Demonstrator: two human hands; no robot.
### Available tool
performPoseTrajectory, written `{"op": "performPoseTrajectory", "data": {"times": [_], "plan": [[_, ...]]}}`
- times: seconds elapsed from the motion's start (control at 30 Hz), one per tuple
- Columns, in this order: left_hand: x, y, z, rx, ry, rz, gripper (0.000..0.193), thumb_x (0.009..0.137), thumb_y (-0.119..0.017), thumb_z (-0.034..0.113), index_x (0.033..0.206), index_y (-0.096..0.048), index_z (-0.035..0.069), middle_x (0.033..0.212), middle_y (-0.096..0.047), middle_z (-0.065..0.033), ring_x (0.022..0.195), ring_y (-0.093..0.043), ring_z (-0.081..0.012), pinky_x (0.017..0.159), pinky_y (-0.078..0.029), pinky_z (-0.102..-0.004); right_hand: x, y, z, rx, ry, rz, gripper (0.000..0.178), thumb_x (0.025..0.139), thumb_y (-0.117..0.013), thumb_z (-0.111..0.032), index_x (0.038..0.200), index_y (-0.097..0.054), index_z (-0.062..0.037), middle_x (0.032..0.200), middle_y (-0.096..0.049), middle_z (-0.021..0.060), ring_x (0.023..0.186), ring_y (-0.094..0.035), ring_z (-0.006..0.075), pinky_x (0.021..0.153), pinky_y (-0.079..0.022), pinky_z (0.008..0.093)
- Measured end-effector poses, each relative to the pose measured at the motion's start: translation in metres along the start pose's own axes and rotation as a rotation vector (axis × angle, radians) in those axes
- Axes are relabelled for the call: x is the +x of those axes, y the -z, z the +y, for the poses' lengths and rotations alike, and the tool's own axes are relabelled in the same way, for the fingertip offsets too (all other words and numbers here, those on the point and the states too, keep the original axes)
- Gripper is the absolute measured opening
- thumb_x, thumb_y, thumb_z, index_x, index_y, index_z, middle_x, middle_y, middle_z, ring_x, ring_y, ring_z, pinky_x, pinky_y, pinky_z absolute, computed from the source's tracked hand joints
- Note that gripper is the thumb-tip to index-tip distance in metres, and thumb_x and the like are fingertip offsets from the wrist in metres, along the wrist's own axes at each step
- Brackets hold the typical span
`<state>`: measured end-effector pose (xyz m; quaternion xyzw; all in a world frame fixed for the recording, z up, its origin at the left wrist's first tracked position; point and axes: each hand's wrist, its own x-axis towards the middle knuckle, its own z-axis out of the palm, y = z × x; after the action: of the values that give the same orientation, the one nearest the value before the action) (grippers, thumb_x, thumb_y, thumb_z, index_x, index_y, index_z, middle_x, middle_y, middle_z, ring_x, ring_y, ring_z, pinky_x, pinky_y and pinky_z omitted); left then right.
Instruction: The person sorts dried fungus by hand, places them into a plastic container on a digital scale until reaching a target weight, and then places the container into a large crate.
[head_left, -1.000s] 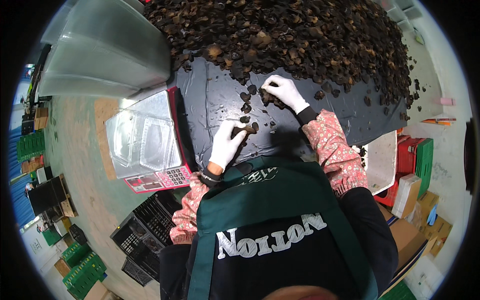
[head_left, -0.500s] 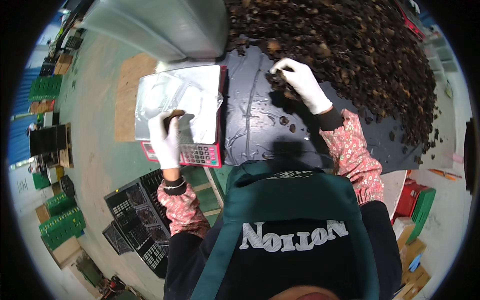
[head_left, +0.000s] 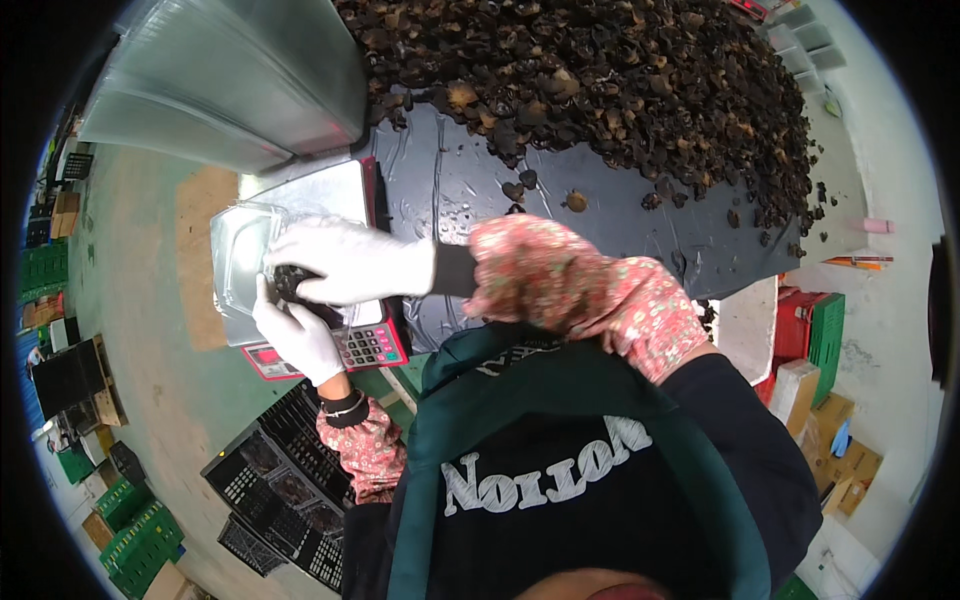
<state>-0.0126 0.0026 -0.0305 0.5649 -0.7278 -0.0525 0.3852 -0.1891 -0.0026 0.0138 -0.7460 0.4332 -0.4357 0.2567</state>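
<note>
Left hand (head_left: 297, 338) and right hand (head_left: 345, 262) seemingly hold flakes (head_left: 289, 281)

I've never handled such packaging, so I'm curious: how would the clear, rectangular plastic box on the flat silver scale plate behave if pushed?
The clear plastic box is probably light and flexible, since its transparent walls look thin. It might slide across the flat, shiny silver scale plate. Looking low and wide, it seems unlikely to roll or tip.

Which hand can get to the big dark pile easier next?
Probably the right hand: it is nearer the pile, its sleeve over the black sheet. The left hand is farther, beside the scale's keys.
</note>
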Motion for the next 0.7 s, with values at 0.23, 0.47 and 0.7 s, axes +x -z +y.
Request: {"op": "performPoseTrajectory", "data": {"times": [0.23, 0.47, 0.7], "plan": [[0.001, 0.004, 0.067, -0.240, -0.110, 0.097, 0.031, 0.093, -0.053, -0.001, 0.122, -0.062, 0.001, 0.113, -0.064, -0.0149, 0.103, -0.061, -0.0267, 0.091, -0.048, -0.0362, -0.159, 0.124, 0.074, -0.481, -0.688, 0.310, 0.024, 0.089, -0.063, -0.032, 0.100, -0.072, -0.0134, 0.098, -0.068, 0.0085, 0.099, -0.064, 0.0294, 0.086, -0.052, 0.0394], [-0.059, -0.104, 0.140, -0.544, -0.392, -0.541, 0.015, 0.091, -0.058, 0.009, 0.105, -0.064, 0.009, 0.097, -0.062, -0.0107, 0.087, -0.064, -0.0296, 0.076, -0.053, -0.0350, -0.205, 0.122, 0.105, -0.739, -0.722, 0.113, 0.021, 0.089, -0.064, -0.023, 0.107, -0.066, -0.0124, 0.106, -0.064, 0.0105, 0.106, -0.061, 0.0313, 0.090, -0.050, 0.0405], [-0.063, -0.180, 0.165, -0.280, -0.271, -0.690, 0.029, 0.090, -0.062, 0.017, 0.119, -0.059, 0.010, 0.111, -0.055, -0.0143, 0.096, -0.062, -0.0338, 0.080, -0.053, -0.0420, -0.244, 0.158, 0.089, 0.072, -0.865, 0.655, 0.020, 0.092, -0.055, -0.011, 0.107, -0.067, -0.0073, 0.105, -0.067, 0.0073, 0.096, -0.066, 0.0207, 0.079, -0.055, 0.0331]]}}
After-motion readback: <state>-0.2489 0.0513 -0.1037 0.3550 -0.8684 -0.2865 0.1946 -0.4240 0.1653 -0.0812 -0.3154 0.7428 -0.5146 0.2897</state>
